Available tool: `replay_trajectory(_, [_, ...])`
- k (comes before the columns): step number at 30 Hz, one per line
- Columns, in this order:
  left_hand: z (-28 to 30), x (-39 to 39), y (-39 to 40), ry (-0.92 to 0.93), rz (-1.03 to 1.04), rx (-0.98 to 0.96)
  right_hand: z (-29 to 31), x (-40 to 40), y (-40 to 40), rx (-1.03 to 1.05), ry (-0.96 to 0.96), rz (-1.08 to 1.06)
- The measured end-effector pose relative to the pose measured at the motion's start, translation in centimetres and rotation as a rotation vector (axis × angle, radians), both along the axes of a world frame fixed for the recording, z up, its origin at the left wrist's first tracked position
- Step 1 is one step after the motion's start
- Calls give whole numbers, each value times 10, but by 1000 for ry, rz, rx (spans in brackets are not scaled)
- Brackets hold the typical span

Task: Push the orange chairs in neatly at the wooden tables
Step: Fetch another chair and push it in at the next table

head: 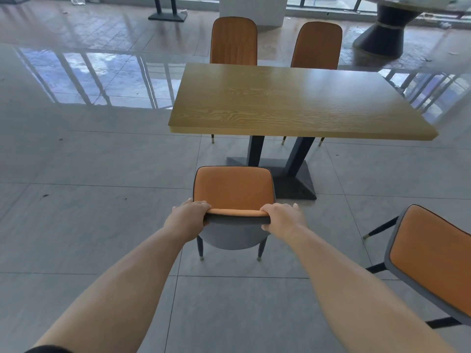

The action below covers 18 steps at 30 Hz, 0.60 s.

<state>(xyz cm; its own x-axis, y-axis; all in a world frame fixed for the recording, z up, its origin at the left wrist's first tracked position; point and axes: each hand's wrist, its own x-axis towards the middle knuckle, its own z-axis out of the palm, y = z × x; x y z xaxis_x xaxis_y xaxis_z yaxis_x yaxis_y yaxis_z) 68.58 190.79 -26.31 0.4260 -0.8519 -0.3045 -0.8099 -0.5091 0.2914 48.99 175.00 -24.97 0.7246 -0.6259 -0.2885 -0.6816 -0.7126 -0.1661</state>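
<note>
Both hands grip the top edge of the backrest of the near orange chair (233, 191), which stands on the tiled floor (89, 200) in front of the wooden table (293, 103), its seat not yet under the tabletop. The left hand (190, 216) closes around the left corner of the backrest, with the fingers curled over the top to the orange front side and the thumb low on the grey back shell. The right hand (281, 216) holds the right corner in the same way, fingers folded over the padded rim and the thumb pressed below it. Both forearms are stretched forward and almost straight. The chair has smooth orange upholstery with dark piping, a rounded grey outer shell and thin black legs with small metal tips. The table has a rectangular top with a clear yellow-brown wood grain, and it stands on two dark slanted posts fixed to a flat dark base (293, 179). Behind the table, at its far side, two more orange chairs (233, 42) stand close to the edge with their tall backrests upright. To the right of the table, and nearer to the person, another orange chair (433, 256) stands turned at an angle, well apart from the tabletop. The floor is of large grey tiles, glossy farther away, where it reflects window light.
</note>
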Motion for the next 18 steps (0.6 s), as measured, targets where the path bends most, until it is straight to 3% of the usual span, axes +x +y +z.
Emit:
replay_trajectory(12, [-2,-14,17,59,58,58,-8,-17,15,49,47,-28])
replay_trajectory(18, [-3,-15,21,73,14,-19,-7,-21,22,88,-14,-40])
